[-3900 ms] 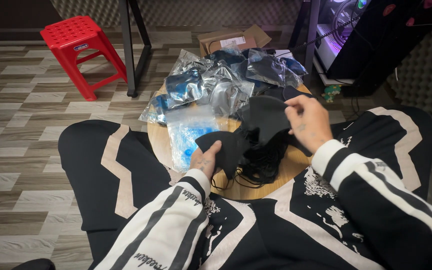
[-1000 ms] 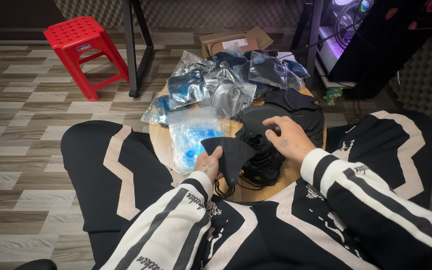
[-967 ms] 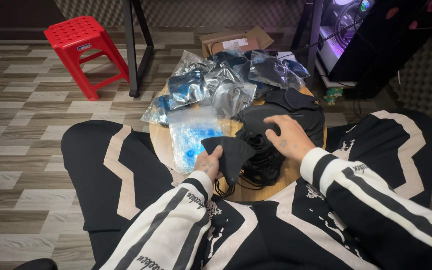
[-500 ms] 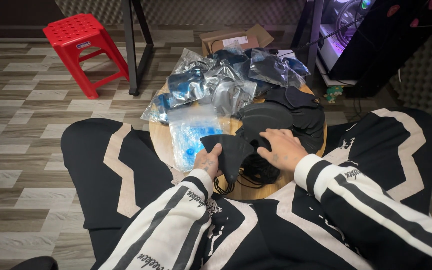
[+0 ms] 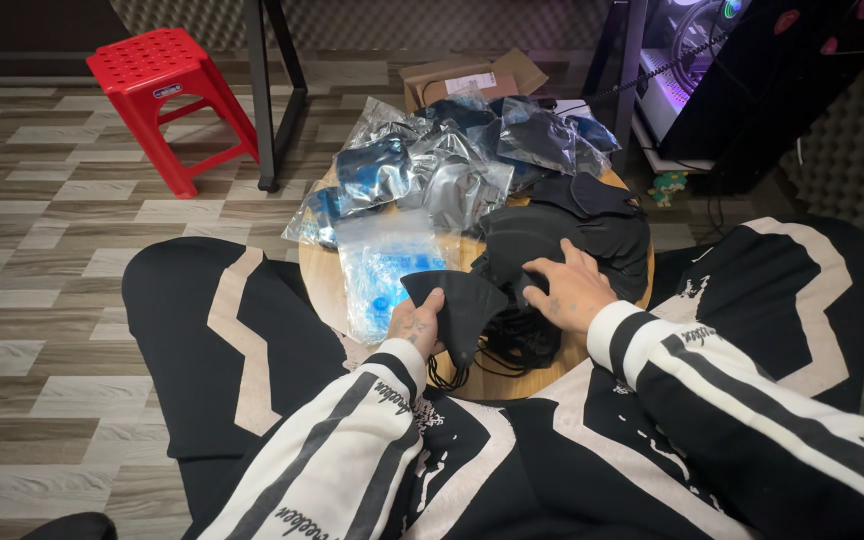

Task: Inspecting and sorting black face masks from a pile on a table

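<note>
1. A person in black trousers with pale stripes is sitting on a wood-pattern floor point(image 5: 42, 260), looking down at a small round wooden table point(image 5: 317, 285) between the knees.
2. A red plastic stool point(image 5: 167, 95) is standing well away, beyond the table's far left edge, and an open cardboard box point(image 5: 472, 75) is lying past the far edge.
3. A heap of clear and silvery plastic bags point(image 5: 422, 170) is covering the far half of the table; a bluish bag point(image 5: 382, 270) is lying flat near the left edge.
4. A pile of black face masks point(image 5: 582, 230) is filling the right side of the table.
5. The right hand point(image 5: 572, 295) is resting on that pile, fingers spread and palm down.
6. The left hand point(image 5: 414, 325) is pinching one folded black mask point(image 5: 457, 305) at the near edge, thumb on top, its ear loops hanging below.
</note>
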